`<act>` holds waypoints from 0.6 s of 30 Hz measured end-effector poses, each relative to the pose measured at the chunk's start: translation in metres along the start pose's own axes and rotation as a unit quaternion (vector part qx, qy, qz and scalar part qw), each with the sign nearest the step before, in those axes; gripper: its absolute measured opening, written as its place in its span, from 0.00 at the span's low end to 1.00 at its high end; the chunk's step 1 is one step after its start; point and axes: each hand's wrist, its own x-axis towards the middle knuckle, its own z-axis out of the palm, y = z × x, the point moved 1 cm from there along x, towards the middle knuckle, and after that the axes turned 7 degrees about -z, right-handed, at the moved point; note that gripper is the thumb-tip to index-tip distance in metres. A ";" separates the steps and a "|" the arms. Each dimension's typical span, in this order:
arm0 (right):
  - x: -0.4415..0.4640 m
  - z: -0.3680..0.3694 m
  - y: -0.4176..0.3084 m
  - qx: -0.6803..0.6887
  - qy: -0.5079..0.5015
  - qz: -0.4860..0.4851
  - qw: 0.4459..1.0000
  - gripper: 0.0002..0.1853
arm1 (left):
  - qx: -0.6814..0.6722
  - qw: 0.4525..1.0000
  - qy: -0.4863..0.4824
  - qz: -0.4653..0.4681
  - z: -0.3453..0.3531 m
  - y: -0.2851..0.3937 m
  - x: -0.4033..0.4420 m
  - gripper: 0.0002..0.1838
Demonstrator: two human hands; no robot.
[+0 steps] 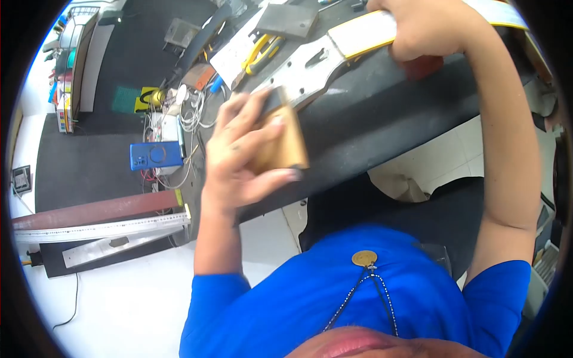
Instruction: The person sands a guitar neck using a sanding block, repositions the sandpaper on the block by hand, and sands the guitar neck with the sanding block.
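Note:
My left hand (236, 146) is wrapped round a tan block (289, 140) with dark ends, somewhat blurred, beside the near end of a long, guitar-neck-like piece. That piece has a pale, flared end (304, 68) with a slot and small holes, and a white strip with yellow edges (367, 33). Further right, my right hand (427, 27) grips the strip section from above, its fingertips partly hidden. A reddish-brown object (425, 67) shows under this hand. Yellow-and-black pliers (261, 55) lie beside the flared end.
A grey metal block (287, 21) lies beyond the pliers. Tangled white cables (192, 112) and a blue phone-like object (156, 155) are to the left on the black bench (65, 173). A long ruler (101, 228) and a reddish bar (98, 209) lie at lower left.

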 end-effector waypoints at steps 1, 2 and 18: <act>0.000 0.000 0.002 -0.004 0.001 -0.001 1.000 0.14 | -0.008 1.000 0.002 -0.026 -0.007 -0.024 -0.013 0.38; -0.003 -0.004 0.000 0.009 -0.001 0.024 1.000 0.14 | -0.011 0.999 0.019 -0.032 -0.008 -0.039 -0.012 0.37; -0.001 -0.010 -0.016 0.045 -0.030 0.029 0.998 0.15 | -0.014 0.999 0.030 0.014 0.009 -0.003 0.037 0.36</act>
